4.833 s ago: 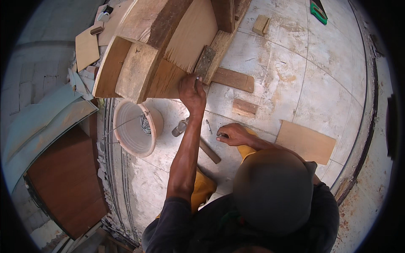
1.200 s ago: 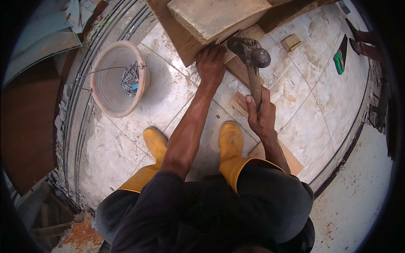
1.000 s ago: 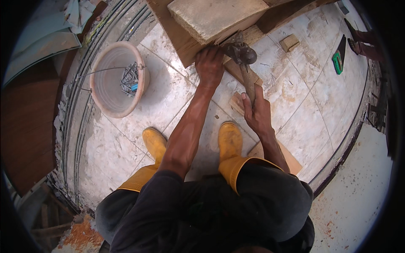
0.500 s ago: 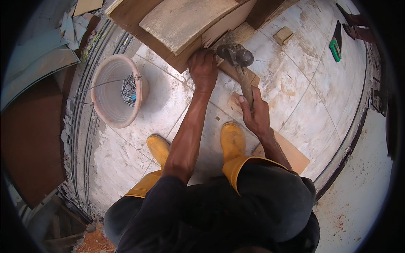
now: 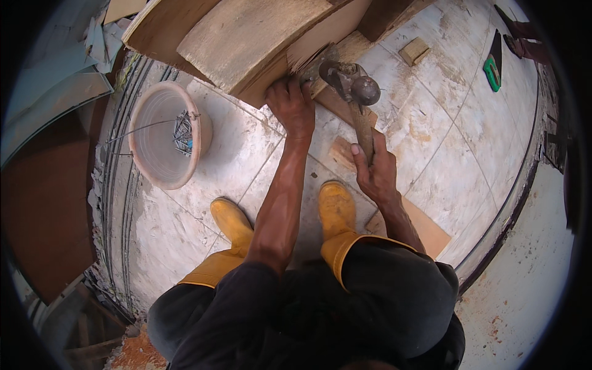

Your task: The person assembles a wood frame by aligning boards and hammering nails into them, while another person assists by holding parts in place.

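A wooden piece built of boards, box-like with a curved board [image 5: 246,40] along its top, lies tilted at the top of the view. My left hand [image 5: 293,110] is closed round its lower edge, with the fingertips partly hidden against the wood. In my right hand [image 5: 377,172] is a hammer [image 5: 362,126], gripped by its wooden handle with the thumb along it. The dark metal hammer head is close to the splintered end of the boards, right of my left hand. Whether it touches the wood I cannot tell.
A pale bucket [image 5: 137,157] holding nails [image 5: 182,132] stands at left, beside dark rods [image 5: 111,203]. Glass sheets [image 5: 52,117] lean at far left. Right are a wood block [image 5: 414,51] and a green-handled saw [image 5: 492,71]; another person's feet [image 5: 515,43] show beyond. A board [image 5: 425,225] lies near my right boot.
The wooden piece has shifted left and tilted a little, with my left hand moving along on its edge. The hammer head has moved slightly right and nearer to me.
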Action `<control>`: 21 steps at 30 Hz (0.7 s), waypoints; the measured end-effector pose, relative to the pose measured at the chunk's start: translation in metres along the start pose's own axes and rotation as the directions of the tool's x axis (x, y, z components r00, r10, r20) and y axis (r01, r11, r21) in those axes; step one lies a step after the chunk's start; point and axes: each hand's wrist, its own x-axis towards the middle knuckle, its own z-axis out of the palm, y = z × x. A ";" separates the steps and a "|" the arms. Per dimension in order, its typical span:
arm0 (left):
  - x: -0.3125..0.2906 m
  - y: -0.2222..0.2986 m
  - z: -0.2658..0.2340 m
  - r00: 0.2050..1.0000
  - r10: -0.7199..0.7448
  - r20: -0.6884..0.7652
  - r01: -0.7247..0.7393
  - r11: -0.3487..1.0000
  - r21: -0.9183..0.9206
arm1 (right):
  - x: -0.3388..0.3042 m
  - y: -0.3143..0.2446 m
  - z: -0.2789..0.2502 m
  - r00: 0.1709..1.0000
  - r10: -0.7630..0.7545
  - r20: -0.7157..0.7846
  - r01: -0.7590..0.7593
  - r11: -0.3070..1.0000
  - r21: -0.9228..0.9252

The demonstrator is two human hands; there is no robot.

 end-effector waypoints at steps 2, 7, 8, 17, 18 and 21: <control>0.001 0.001 0.000 1.000 -0.001 -0.008 0.001 1.000 -0.001 | 0.003 -0.003 0.002 0.987 -0.144 -0.066 0.144 0.990 -0.003; 0.002 0.001 0.002 0.999 -0.033 0.006 0.033 0.999 -0.033 | 0.014 -0.003 0.005 0.996 -0.040 0.085 0.049 0.994 -0.102; 0.003 0.002 0.001 0.999 -0.033 0.000 0.033 0.999 -0.027 | 0.016 -0.007 0.003 0.990 0.013 0.143 -0.002 0.997 -0.082; 0.002 0.008 0.004 0.999 -0.045 -0.010 0.045 0.998 -0.042 | 0.009 -0.017 -0.002 0.987 -0.159 -0.030 0.155 0.982 -0.111; 0.002 0.013 0.006 0.999 -0.047 -0.002 0.047 0.997 -0.063 | 0.010 -0.016 -0.006 0.986 -0.163 -0.031 0.158 0.980 -0.124; 0.008 -0.004 0.003 0.999 -0.021 -0.025 0.020 0.999 -0.035 | 0.017 -0.021 0.003 0.990 -0.023 0.137 0.044 0.986 -0.159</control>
